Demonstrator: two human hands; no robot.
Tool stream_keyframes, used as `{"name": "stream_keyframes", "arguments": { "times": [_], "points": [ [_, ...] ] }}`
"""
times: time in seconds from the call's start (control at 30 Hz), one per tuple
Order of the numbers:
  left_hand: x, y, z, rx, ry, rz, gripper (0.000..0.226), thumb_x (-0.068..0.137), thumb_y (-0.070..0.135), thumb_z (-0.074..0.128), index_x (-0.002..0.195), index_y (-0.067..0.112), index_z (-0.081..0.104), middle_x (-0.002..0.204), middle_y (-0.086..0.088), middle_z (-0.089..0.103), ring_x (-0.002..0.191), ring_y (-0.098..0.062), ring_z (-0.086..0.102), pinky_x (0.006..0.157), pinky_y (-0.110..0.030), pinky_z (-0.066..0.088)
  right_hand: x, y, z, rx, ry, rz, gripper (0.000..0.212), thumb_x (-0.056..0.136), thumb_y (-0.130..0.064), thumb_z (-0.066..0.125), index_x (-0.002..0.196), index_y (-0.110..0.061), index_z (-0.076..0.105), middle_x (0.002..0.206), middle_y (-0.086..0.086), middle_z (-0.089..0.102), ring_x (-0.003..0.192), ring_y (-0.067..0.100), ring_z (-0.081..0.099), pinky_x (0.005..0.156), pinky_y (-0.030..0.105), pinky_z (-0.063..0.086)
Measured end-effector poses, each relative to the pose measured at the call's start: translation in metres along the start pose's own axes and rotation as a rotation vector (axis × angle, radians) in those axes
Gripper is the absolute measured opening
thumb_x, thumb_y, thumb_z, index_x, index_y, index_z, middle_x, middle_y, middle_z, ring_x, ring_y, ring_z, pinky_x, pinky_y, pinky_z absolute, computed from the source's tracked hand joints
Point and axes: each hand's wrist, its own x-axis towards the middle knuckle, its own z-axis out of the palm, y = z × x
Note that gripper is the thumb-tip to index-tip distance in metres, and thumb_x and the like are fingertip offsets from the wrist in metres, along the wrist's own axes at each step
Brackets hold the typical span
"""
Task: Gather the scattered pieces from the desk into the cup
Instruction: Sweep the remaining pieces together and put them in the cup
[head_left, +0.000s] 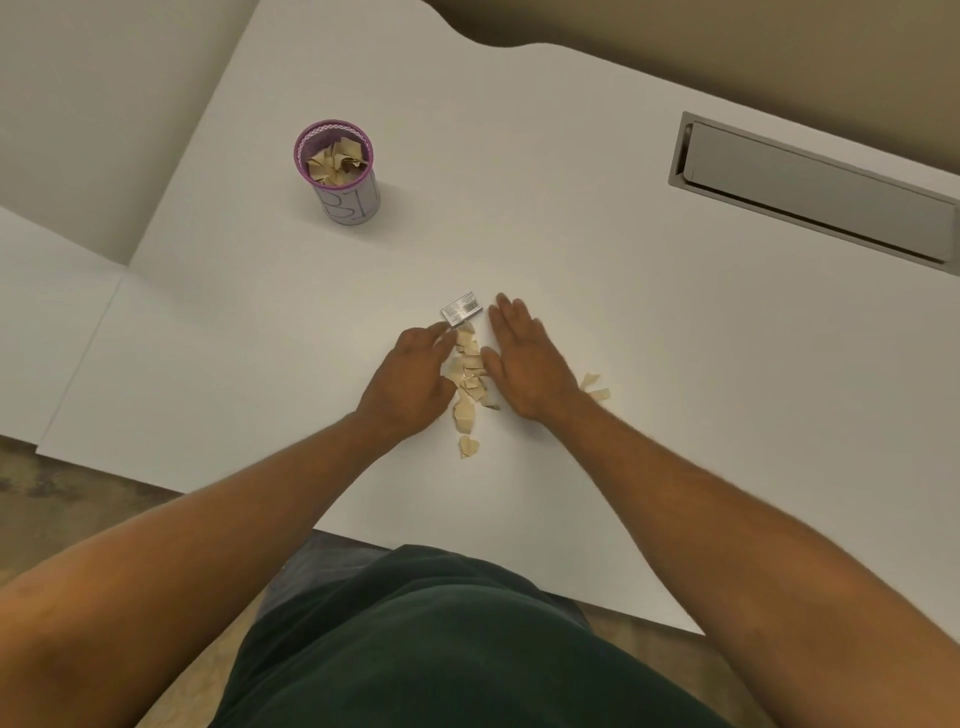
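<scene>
1. Pieces (470, 374) of tan paper lie in a narrow heap on the desk (597, 249), well short of the cup (337, 171) — which already holds some.
2. Left hand (410, 374) curls loosely at the heap's edge; right hand (524, 358) lies flat, fingers together. Neither grips anything.
3. Risk: sweeping inward could leave two scraps (595, 388) stranded behind the right hand.
4. A small box (461, 309) at the heap's cup-side end may get scooped along — it seems no part of the pile.

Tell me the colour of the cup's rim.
Purple: the cup has a purple mesh rim above a pale wrapped body, seen in the head view.
</scene>
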Motion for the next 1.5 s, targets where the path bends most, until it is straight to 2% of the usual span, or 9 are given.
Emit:
{"name": "stream_keyframes", "arguments": {
  "times": [0.2,0.3,0.43,0.57,0.7,0.83,1.03,1.3,1.5],
  "points": [
    [-0.02,0.002,0.015,-0.093,0.002,0.025,0.067,0.088,0.01,0.062,0.153,0.011,0.045,0.156,-0.008,0.047,0.141,-0.029,0.043,0.115,-0.031,0.037,-0.045,-0.023,0.029,0.102,0.018,-0.06,0.056,0.11,-0.027,0.033,0.16,-0.008,0.016,0.17,0.007,0.009,0.158,0.022,0.007,0.128,0.039,0.015],
    [-0.039,-0.014,0.012,-0.024,0.071,0.048,0.067,0.088,0.021,0.068,0.151,0.016,0.048,0.158,-0.008,0.045,0.141,-0.03,0.043,0.112,-0.045,0.045,-0.06,-0.014,0.023,0.199,0.139,0.041,0.06,0.105,-0.033,0.05,0.157,-0.014,0.029,0.166,0.005,0.026,0.154,0.022,0.022,0.125,0.036,0.026],
    [-0.058,-0.032,0.008,0.214,-0.013,-0.047,0.101,0.072,0.068,0.078,0.156,0.03,0.037,0.165,-0.003,0.03,0.133,-0.035,0.041,0.1,-0.05,0.049,-0.07,-0.011,0.024,0.246,0.086,0.126,0.099,0.075,-0.049,0.083,0.153,-0.023,0.028,0.152,-0.003,0.031,0.135,0.021,0.032,0.107,0.033,0.042],
    [-0.055,-0.03,0.017,0.155,-0.1,-0.07,0.113,0.069,0.056,0.087,0.16,0.032,0.025,0.167,-0.001,0.02,0.134,-0.033,0.036,0.105,-0.047,0.049,-0.063,-0.026,0.038,0.336,0.032,0.163,0.119,0.065,-0.04,0.093,0.156,-0.024,0.018,0.148,-0.002,0.023,0.137,0.021,0.033,0.101,0.021,0.036],
    [-0.033,-0.014,0.02,-0.02,-0.087,-0.054,0.103,0.079,0.028,0.087,0.162,0.029,0.025,0.165,-0.001,0.024,0.128,-0.033,0.041,0.101,-0.045,0.049,-0.045,-0.043,0.034,0.467,0.078,0.179,0.1,0.075,-0.021,0.089,0.155,-0.015,0.03,0.143,0.005,0.031,0.132,0.023,0.043,0.11,0.03,0.045],
    [-0.009,-0.001,0.013,-0.109,-0.093,-0.02,0.102,0.079,0.015,0.084,0.162,0.028,0.026,0.161,0.0,0.028,0.13,-0.034,0.047,0.1,-0.05,0.052,-0.032,-0.042,0.018,0.493,0.168,0.156,0.075,0.076,-0.013,0.086,0.142,-0.014,0.05,0.134,0.007,0.043,0.122,0.024,0.051,0.101,0.04,0.051],
    [0.005,-0.007,0.004,-0.072,-0.106,0.031,0.104,0.074,0.022,0.089,0.16,0.021,0.03,0.162,-0.003,0.026,0.129,-0.034,0.053,0.096,-0.05,0.055,-0.028,-0.031,0.011,0.269,0.122,0.136,0.093,0.071,-0.033,0.088,0.149,-0.023,0.04,0.153,0.001,0.032,0.128,0.027,0.036,0.094,0.036,0.049],
    [0.012,-0.008,0.0,0.018,-0.074,0.094,0.035,0.096,0.024,0.066,0.13,0.021,0.066,0.141,-0.004,0.05,0.109,-0.028,0.064,0.083,-0.037,0.053,-0.021,-0.042,0.025,0.204,0.143,0.11,0.039,0.094,-0.018,0.067,0.133,-0.018,0.062,0.143,0.002,0.049,0.121,0.025,0.046,0.095,0.029,0.044],
    [0.011,-0.014,0.001,-0.001,-0.023,0.071,0.022,0.096,0.02,0.063,0.11,0.015,0.08,0.114,-0.005,0.068,0.096,-0.026,0.068,0.078,-0.032,0.05,-0.022,-0.047,0.026,0.234,0.2,0.154,0.023,0.095,-0.011,0.061,0.115,-0.012,0.073,0.116,0.004,0.066,0.106,0.023,0.056,0.083,0.027,0.044]
  ]
}}
